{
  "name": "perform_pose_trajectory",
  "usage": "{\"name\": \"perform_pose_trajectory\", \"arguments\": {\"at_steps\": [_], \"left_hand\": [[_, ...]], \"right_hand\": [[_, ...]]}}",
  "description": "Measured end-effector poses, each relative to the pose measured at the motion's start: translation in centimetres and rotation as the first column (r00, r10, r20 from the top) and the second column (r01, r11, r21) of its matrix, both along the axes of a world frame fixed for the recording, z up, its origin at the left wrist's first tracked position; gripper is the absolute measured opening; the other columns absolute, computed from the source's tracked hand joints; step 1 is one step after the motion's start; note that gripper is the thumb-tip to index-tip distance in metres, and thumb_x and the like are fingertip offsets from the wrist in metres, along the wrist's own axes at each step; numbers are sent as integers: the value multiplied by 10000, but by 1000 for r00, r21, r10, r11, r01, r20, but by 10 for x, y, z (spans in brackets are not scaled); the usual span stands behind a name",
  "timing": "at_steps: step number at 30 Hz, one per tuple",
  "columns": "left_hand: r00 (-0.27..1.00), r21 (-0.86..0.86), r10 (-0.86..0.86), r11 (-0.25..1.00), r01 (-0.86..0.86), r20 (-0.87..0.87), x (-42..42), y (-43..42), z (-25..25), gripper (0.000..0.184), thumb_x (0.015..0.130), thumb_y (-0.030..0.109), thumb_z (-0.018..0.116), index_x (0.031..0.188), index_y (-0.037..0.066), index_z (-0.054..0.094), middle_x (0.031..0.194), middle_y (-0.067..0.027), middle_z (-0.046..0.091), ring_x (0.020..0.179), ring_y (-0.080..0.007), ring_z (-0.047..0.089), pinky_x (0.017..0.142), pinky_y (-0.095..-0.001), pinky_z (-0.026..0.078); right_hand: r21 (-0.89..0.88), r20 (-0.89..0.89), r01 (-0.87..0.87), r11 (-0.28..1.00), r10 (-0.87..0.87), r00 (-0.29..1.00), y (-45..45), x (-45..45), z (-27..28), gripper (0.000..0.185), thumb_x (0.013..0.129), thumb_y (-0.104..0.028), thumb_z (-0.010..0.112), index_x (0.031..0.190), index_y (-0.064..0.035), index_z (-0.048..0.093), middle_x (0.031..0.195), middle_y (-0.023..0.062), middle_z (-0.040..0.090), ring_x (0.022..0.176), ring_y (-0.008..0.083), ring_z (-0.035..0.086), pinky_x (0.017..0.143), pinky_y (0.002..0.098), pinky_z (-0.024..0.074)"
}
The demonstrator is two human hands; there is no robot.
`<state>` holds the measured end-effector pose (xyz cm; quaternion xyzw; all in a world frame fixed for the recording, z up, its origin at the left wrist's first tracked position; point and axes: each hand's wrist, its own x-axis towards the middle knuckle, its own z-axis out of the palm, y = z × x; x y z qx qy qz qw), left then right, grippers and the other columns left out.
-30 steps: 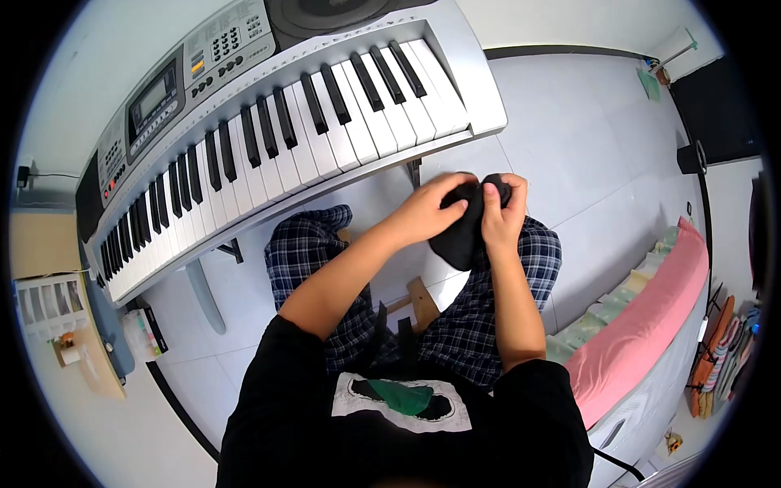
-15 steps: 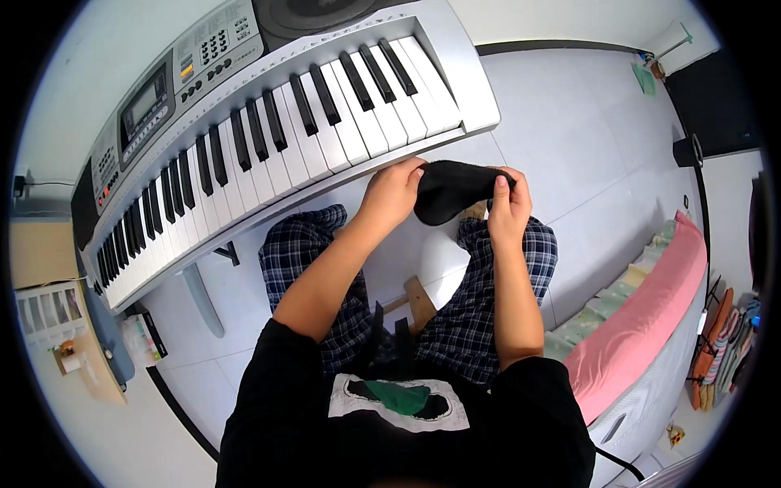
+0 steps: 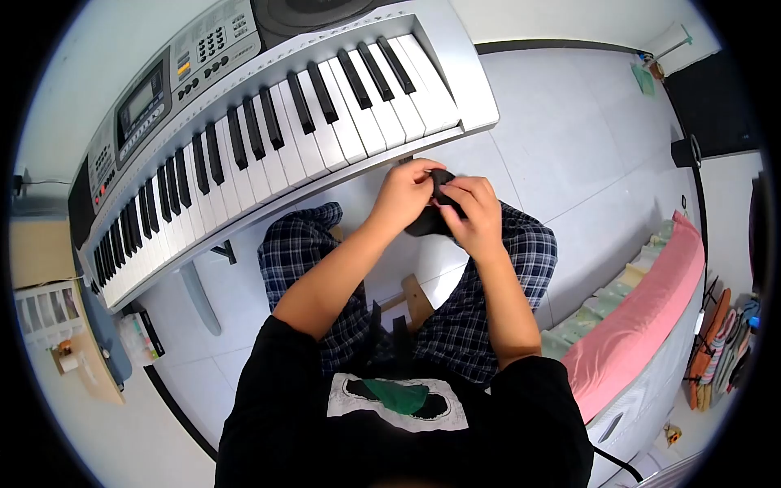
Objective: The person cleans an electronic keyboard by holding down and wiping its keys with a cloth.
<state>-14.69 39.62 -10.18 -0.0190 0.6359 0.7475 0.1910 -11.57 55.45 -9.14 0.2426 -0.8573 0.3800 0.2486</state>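
A black sock [image 3: 429, 223] is bunched up between my two hands, in front of the keyboard's near edge and above my knees. My left hand [image 3: 403, 197] pinches its upper left side with thumb and fingers. Close beside it, my right hand [image 3: 475, 213] has its fingers curled over the sock's right side. The lower part of the fabric hangs below the fingers, and the folds between my hands are partly hidden.
An electronic keyboard [image 3: 277, 146] stretches across the upper left. My legs in plaid trousers [image 3: 521, 252] are below my hands. To the right is a bed edge with a pink bolster [image 3: 634, 317]. Pale floor tiles [image 3: 569, 122] show beyond the keyboard.
My right hand has moved left, close to my left hand. The sock, spread out between them before, is now gathered and folded up.
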Motion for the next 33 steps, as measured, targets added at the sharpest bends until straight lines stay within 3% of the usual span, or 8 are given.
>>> {"name": "perform_pose_trajectory", "arguments": {"at_steps": [8,12,14,16,18,20,26,33], "left_hand": [[1000,153,26,988,-25,-5,7,-6,31,299,918,-34,470,1195,-25,579,956,-96,633,793,-129,631,686,-257,531],[944,-183,-107,982,51,-313,21,-11,59,297,919,-7,499,1200,-4,597,939,-84,670,838,-129,641,773,-262,522],[666,-435,-146,852,-292,-731,28,-13,79,283,830,5,617,1109,21,660,900,-125,672,833,-257,668,801,-330,536],[403,-360,-145,764,-535,-904,18,-19,97,306,779,0,658,1082,37,672,962,-106,676,931,-306,648,861,-386,517],[446,-512,-261,540,-668,-856,10,-20,121,389,757,111,755,1121,36,641,1227,-137,565,1238,-340,475,1066,-519,328],[558,-626,-283,371,-686,-780,-1,-18,128,517,729,224,806,1163,29,602,1288,-165,507,1264,-359,435,1084,-583,278],[582,-655,-299,354,-668,-756,-15,-17,110,582,669,285,846,1118,15,592,1250,-163,504,1261,-356,429,1081,-623,263],[574,-621,-240,358,-697,-783,-18,-15,106,546,662,235,846,1100,22,600,1220,-154,496,1230,-351,441,1076,-628,265]], "right_hand": [[-134,224,-8,991,39,974,-13,7,-4,627,657,-126,854,1176,-46,511,1307,209,520,1209,420,533,972,452,480],[-238,164,-93,967,134,977,-2,7,-5,481,711,50,690,1148,-37,511,1325,218,520,1177,401,549,970,435,466],[-227,70,20,974,-5,998,5,5,10,390,692,100,605,1056,-30,552,1224,204,585,1100,354,578,974,400,455],[-491,75,127,862,-103,992,8,-7,27,358,720,92,625,1048,-37,560,1190,168,606,1080,287,589,945,358,467],[-579,201,242,779,-152,968,11,-19,61,293,766,57,659,1028,-37,567,1111,130,638,1002,220,616,881,319,493],[-386,143,293,875,-257,956,6,-41,109,244,774,7,725,978,-25,595,926,90,675,825,170,648,773,282,513],[111,76,111,988,-120,990,-26,-139,165,289,760,-204,790,937,-80,599,824,101,675,748,324,643,637,380,491],[328,-116,-195,924,244,963,-57,-204,144,264,715,21,706,955,-54,628,986,80,647,933,304,608,780,381,508]]}}
